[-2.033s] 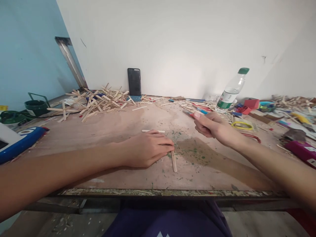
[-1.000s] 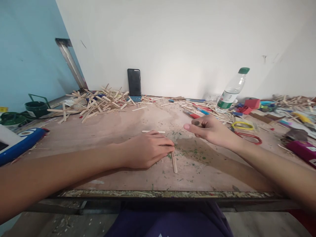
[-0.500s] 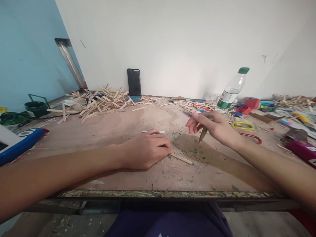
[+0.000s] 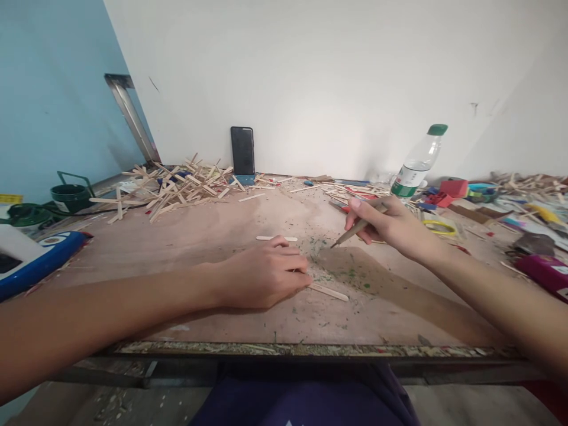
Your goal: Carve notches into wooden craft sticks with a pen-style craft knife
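Note:
My left hand [image 4: 270, 272] rests on the wooden table [image 4: 199, 236] with its fingers closed on a flat wooden craft stick [image 4: 331, 291]. The free end of that stick sticks out to the right, close to the tabletop, and its other end is hidden under my fingers. Just behind the hand lies a second craft stick [image 4: 261, 238]. My right hand [image 4: 390, 228] is raised to the right, gripping a slim brown pen-like tool [image 4: 357, 231]. The tool's pointed tip slants down to the left, apart from the held stick. Its exact kind is unclear.
A heap of craft sticks [image 4: 177, 192] lies at the back left beside an upright phone [image 4: 242, 151]. At the back right stand a water bottle [image 4: 415, 168], a yellow tape ring [image 4: 439, 228] and red blocks [image 4: 450, 190]. Green specks [image 4: 352, 273] dot the tabletop.
The tool in my right hand has tilted from nearly upright to a slant, its tip swinging left. My left hand stays on the craft stick. The view has shifted slightly.

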A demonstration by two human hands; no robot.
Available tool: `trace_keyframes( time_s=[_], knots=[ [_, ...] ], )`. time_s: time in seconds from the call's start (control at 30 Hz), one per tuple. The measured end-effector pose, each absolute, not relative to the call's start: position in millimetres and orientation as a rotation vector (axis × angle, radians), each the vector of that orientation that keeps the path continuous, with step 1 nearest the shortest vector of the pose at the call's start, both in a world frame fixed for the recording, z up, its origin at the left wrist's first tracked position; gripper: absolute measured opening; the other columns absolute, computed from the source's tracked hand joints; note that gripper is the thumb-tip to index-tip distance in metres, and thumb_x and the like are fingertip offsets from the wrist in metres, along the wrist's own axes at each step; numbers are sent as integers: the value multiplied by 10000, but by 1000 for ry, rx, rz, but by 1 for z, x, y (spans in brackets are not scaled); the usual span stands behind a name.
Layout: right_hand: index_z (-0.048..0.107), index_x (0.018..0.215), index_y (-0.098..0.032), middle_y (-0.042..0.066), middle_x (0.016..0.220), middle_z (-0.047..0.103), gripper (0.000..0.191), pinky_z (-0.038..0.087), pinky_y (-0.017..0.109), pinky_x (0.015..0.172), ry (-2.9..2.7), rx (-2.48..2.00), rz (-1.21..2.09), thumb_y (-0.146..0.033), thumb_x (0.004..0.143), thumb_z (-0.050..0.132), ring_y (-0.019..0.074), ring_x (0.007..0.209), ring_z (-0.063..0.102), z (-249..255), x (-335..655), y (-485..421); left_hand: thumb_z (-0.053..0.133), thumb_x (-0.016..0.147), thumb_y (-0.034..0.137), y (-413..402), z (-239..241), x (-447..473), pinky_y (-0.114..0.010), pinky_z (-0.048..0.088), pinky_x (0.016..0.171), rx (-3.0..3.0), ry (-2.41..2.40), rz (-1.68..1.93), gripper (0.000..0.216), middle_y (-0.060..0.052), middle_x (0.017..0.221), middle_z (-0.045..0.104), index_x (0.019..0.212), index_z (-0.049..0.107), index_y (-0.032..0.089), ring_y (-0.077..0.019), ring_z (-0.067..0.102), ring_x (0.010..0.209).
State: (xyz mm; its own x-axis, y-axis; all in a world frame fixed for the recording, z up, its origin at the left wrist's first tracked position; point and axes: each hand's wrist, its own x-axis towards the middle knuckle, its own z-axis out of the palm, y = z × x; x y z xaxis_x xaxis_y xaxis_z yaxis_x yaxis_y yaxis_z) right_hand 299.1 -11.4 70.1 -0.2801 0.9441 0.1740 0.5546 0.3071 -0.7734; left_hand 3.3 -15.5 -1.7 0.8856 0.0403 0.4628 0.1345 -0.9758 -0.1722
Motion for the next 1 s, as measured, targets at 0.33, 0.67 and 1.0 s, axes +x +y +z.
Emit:
trace_keyframes(
  time_s=[0.33, 0.67, 1.0],
  knots=[
    [917, 1092, -208, 126, 1038, 883, 443, 513, 320, 505, -1917, -1258, 855, -570, 838, 916, 188, 646, 676, 61, 305, -3, 488, 1202, 159, -16, -1, 3, -360, 438, 951, -2851, -156, -722, 329, -17, 958, 791, 1032, 766, 197, -179, 668, 841],
    [792, 1479, -189, 114, 1083, 858, 643, 686, 371, 645, -1841, -1328, 939, -184, 838, 841, 214, 712, 780, 57, 306, 1, 527, 1163, 148, -17, -2, 2, -380, 444, 923, -2851, -215, -692, 270, -34, 965, 793, 1014, 749, 193, -195, 687, 863],
    [864, 1099, -152, 45, 800, 725, 353, 421, 320, 549, -1896, -1382, 810, -359, 815, 829, 162, 620, 538, 59, 306, 3, 510, 1169, 160, -17, -2, 2, -375, 445, 933, -2874, -213, -686, 294, -32, 945, 780, 1008, 753, 194, -195, 662, 847]
  ],
)
